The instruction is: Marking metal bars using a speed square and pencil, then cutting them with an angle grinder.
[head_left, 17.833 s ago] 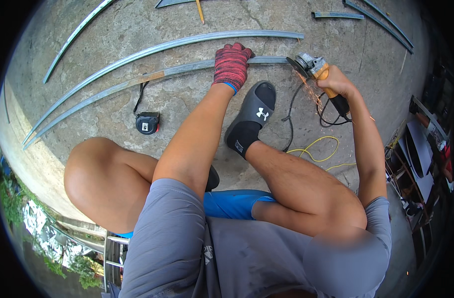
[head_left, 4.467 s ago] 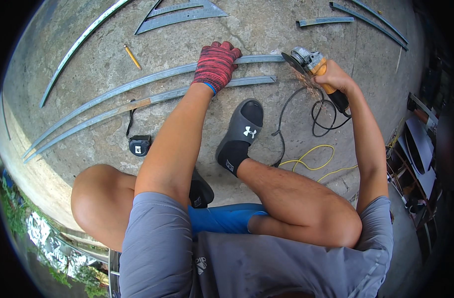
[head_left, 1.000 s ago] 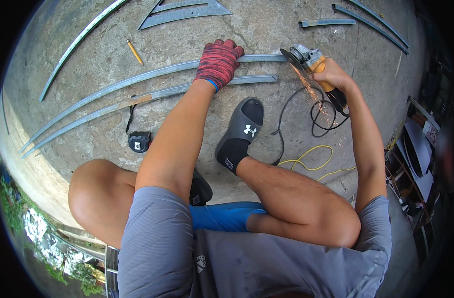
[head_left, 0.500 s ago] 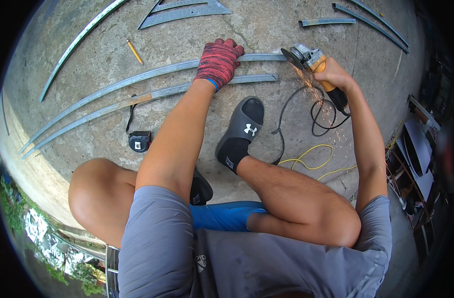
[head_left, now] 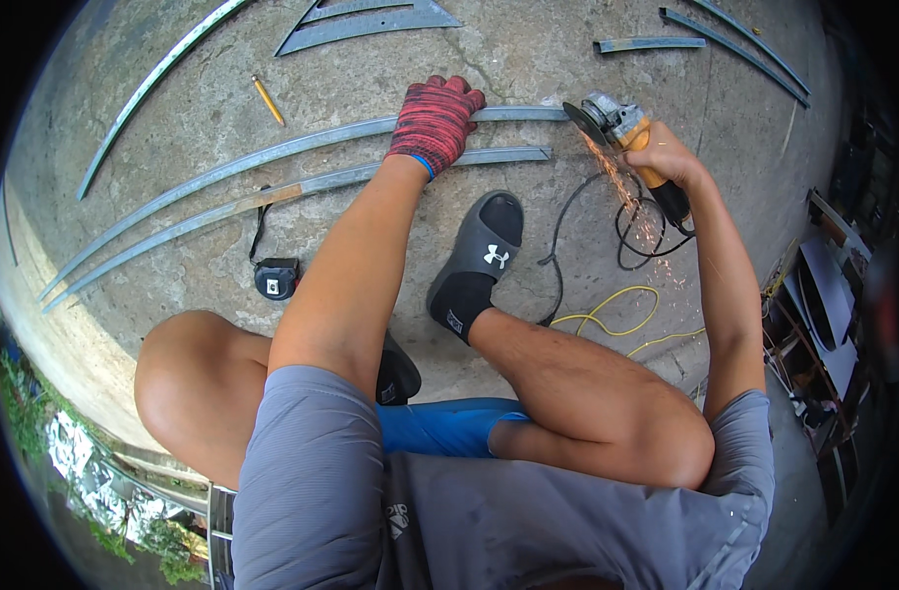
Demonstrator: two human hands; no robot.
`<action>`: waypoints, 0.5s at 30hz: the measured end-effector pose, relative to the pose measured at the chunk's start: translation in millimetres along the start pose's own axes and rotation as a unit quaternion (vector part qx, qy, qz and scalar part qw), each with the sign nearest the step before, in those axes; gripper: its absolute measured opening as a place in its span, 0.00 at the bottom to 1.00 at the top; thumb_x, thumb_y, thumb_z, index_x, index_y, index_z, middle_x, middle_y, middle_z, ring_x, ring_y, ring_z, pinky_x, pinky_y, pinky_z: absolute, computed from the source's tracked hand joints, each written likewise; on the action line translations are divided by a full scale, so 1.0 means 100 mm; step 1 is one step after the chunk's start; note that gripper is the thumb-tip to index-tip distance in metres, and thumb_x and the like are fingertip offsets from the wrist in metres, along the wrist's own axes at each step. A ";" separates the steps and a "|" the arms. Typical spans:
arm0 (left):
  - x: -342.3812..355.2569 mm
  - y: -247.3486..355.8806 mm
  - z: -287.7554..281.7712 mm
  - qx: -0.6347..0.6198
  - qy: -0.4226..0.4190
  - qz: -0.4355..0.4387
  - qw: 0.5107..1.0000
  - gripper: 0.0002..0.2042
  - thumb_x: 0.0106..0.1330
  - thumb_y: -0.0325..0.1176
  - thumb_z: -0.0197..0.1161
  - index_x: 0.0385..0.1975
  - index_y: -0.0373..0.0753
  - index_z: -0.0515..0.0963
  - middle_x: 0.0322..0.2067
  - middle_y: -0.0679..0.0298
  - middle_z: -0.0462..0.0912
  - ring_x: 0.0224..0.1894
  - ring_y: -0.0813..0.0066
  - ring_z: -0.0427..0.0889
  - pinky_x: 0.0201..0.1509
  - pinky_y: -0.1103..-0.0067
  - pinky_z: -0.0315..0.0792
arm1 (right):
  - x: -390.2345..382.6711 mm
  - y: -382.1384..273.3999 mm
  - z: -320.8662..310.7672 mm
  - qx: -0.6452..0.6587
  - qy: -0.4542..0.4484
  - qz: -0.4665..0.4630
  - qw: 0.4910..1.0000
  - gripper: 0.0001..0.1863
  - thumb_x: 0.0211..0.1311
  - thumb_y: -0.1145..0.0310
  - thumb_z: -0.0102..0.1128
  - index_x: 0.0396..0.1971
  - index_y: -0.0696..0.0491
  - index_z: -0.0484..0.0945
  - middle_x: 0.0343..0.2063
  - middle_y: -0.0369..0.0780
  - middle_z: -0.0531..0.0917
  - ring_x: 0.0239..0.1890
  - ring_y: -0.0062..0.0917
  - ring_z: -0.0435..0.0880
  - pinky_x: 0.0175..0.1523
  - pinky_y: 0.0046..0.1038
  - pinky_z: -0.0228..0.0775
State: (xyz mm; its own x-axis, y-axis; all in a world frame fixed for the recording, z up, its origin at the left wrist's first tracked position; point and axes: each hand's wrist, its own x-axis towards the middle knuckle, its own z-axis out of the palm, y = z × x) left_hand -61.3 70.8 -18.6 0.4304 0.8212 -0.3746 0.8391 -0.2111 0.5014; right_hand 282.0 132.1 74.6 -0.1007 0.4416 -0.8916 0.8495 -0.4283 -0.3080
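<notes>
My left hand (head_left: 435, 123), in a red and black knit glove, is closed over a long grey metal bar (head_left: 302, 148) lying on the concrete. Bare, my right hand (head_left: 664, 155) grips a yellow and black angle grinder (head_left: 618, 124). The grinder's dark disc (head_left: 584, 124) meets the right end of that bar, and orange sparks (head_left: 621, 182) spray down toward me. Nearer to me lies a second metal bar (head_left: 371, 173), roughly alongside the first, with a brownish patch on it. The undersides of my left fingers are hidden.
A tape measure (head_left: 275, 279) and a yellow pencil (head_left: 268, 101) lie on the left. A metal triangle square (head_left: 366, 29) sits at the far side, with a short metal piece (head_left: 651, 43) to its right. Black cord (head_left: 559, 256) and yellow cord (head_left: 607, 320) curl near my sandalled foot (head_left: 479, 251).
The grinder and my right hand have shifted slightly to the right and away from me. Sparks still fly; my left hand stays on the bar.
</notes>
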 end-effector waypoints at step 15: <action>0.02 0.04 -0.02 0.004 0.004 0.005 1.000 0.16 0.61 0.39 0.66 0.49 0.51 0.80 0.48 0.64 0.79 0.53 0.62 0.76 0.56 0.64 0.70 | 0.00 0.20 -0.03 -0.008 0.016 -0.010 1.000 0.14 0.41 0.68 0.72 0.27 0.60 0.80 0.20 0.36 0.81 0.23 0.20 0.78 0.30 0.25 0.70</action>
State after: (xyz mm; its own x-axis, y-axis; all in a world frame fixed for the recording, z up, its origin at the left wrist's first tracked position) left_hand -58.2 72.9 -16.1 0.4362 0.8233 -0.3631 0.8372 -0.2235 0.4991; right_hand 300.4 126.2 69.4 -0.1007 0.4744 -0.8745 0.8561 -0.4064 -0.3191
